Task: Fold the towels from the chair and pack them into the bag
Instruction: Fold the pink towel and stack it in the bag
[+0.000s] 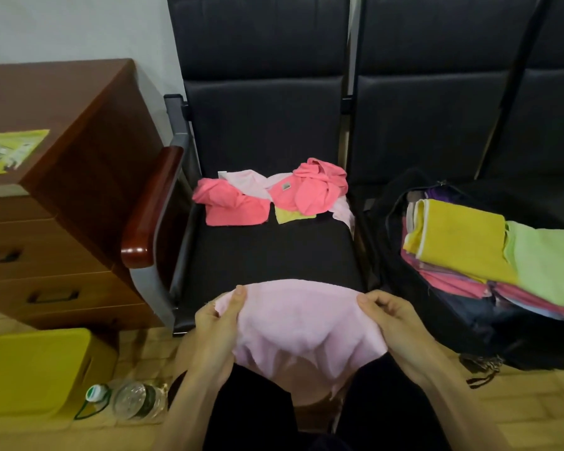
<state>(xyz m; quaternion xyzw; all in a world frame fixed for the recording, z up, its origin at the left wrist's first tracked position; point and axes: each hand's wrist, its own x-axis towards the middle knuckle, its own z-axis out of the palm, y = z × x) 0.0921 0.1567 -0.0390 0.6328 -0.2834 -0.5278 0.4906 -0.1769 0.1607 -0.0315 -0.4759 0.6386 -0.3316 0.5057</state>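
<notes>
Black chair (267,255) carries several crumpled towels (306,190); the bag (469,330) holds a folded stack (459,242); left hand (215,323) and right hand (401,320) pinch a pink towel (306,323), seemingly mid-fold.

Both hands, left (220,315) and right (389,312), pinch pale pink towel (306,323) corners before chair (267,252); bag (469,317) right.

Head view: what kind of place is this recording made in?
Probably an office or waiting area: a row of joined black padded chairs and a wooden drawer cabinet stand against a plain wall.
</notes>
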